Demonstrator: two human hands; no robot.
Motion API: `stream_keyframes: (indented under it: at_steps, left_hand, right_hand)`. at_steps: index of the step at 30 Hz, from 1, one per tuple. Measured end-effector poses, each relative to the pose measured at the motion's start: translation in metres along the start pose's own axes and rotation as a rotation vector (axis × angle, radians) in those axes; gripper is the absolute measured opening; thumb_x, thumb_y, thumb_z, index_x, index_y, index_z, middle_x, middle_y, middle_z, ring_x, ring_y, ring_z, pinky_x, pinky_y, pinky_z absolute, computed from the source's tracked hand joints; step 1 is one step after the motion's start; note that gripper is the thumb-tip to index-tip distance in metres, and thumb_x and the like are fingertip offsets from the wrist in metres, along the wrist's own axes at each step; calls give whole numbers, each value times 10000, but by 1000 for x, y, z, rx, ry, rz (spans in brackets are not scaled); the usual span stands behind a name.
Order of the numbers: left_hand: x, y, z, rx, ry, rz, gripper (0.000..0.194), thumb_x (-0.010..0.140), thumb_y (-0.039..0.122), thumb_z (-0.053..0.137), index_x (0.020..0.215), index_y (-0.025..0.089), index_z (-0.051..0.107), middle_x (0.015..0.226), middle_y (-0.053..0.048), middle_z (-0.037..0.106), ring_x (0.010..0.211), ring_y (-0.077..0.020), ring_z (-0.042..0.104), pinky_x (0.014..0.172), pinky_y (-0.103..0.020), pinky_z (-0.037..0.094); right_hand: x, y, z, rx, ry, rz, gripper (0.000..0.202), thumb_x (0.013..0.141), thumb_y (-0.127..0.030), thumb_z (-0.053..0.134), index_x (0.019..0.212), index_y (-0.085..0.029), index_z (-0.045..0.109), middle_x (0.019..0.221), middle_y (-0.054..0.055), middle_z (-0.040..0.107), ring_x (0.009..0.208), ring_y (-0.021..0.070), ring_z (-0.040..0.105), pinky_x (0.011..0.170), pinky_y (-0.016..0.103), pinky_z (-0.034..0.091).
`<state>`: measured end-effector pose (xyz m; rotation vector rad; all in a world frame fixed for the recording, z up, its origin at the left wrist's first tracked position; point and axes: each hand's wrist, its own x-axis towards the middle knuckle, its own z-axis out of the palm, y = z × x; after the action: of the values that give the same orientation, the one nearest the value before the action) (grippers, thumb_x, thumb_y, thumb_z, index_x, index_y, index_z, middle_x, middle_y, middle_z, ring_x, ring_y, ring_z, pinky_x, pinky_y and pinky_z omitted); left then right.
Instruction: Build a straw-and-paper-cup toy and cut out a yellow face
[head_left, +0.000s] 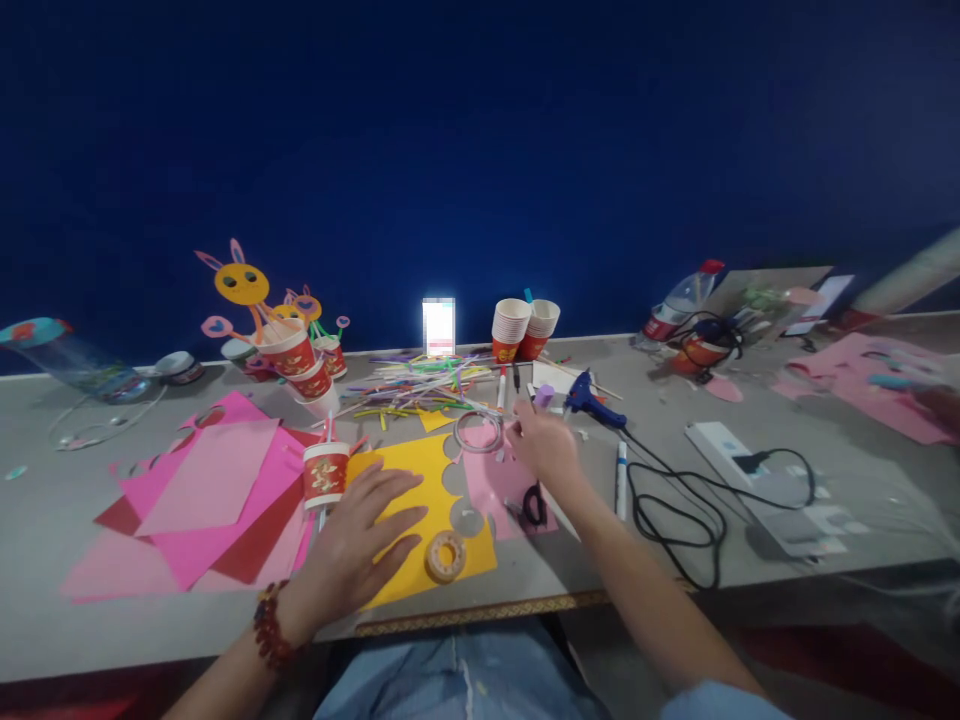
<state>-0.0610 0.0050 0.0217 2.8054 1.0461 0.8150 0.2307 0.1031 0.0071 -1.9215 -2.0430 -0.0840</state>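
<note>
My left hand (pixel 367 545) lies over the yellow paper sheet (pixel 409 500), its fingers spread and holding nothing. Just beyond it stands a red-and-white paper cup (pixel 325 476). A roll of tape (pixel 446 556) rests on the yellow sheet, whose right edge has round cut-outs. My right hand (pixel 546 440) reaches over the pink paper (pixel 487 490), close to a purple-capped object (pixel 544 396) and a black pen (pixel 516 377). Its fingers are blurred and partly hidden, so any grip is unclear. Black-handled scissors (pixel 533 506) lie below that hand.
Pink and red sheets (pixel 210 480) spread leftward, near stacked cups with a bunny-face decoration (pixel 241 284). Pipe cleaners (pixel 420 380), a lit phone (pixel 439 328) and cup stacks (pixel 510 325) stand behind. A blue glue gun (pixel 592 402), its cable and a power strip (pixel 739 470) occupy the right.
</note>
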Motion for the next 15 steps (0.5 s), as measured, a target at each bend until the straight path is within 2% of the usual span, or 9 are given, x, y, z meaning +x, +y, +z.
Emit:
stream_keyframes:
  at_steps: [2,4,6,8,10,12,13,15]
  left_hand:
    - [14,-7,-8,51,17,-4,355,937,171,563,1282,252,552,1400,-99,562,1324,-259,490,1147,-552,368]
    - [30,-11,-15,140,47,-18,429,945,217,560,1367,236,489,1456,-123,515,1343,-280,472,1145,-557,362]
    - [46,-12,-21,223,68,-27,496,936,262,580,1409,192,449,1506,-164,455,1381,-321,422,1150,-578,335]
    - [56,-11,-25,265,49,-17,397,947,227,544,1340,174,513,1429,-166,539,1338,-324,469,1140,-590,327]
    - [60,-7,-24,244,-40,2,231,966,168,470,1146,171,616,1162,-125,697,1115,-276,624,1035,-526,443]
    - [60,0,-19,203,-173,-25,209,980,165,431,954,169,638,885,-73,722,837,-228,673,827,-413,532]
    - [59,5,-16,190,-240,-55,215,985,188,434,900,167,631,811,-61,709,751,-218,664,733,-372,530]
    - [59,17,-11,176,-354,-89,198,981,221,462,873,165,619,767,-55,698,698,-220,658,655,-337,500]
  right_hand:
    - [-6,-5,-23,54,38,-14,162,834,-142,538,931,-139,667,823,133,710,695,255,660,622,313,465]
    - [-18,-11,-48,204,42,-77,140,817,-167,561,913,-181,662,730,43,674,653,191,621,623,269,468]
    - [-34,-17,-70,747,-63,-195,101,801,-185,585,862,-187,665,649,-2,614,558,138,546,536,227,433]
    - [-51,-21,-82,1146,-291,-258,59,783,-239,648,774,-181,656,599,-20,565,504,110,490,467,206,383]
    - [-66,-22,-84,1389,-400,-212,119,787,-289,694,756,-181,653,579,-31,540,458,87,440,421,193,339]
    - [-77,-24,-77,1549,-358,-134,191,811,-374,714,856,-194,669,598,-34,546,435,83,423,387,187,314]
    - [-81,-27,-72,1594,-316,-122,261,812,-431,721,925,-201,673,618,-29,556,449,92,442,388,191,325]
    - [-85,-36,-61,1581,-272,-174,378,812,-523,715,1007,-201,683,672,-5,584,529,121,507,445,212,388]
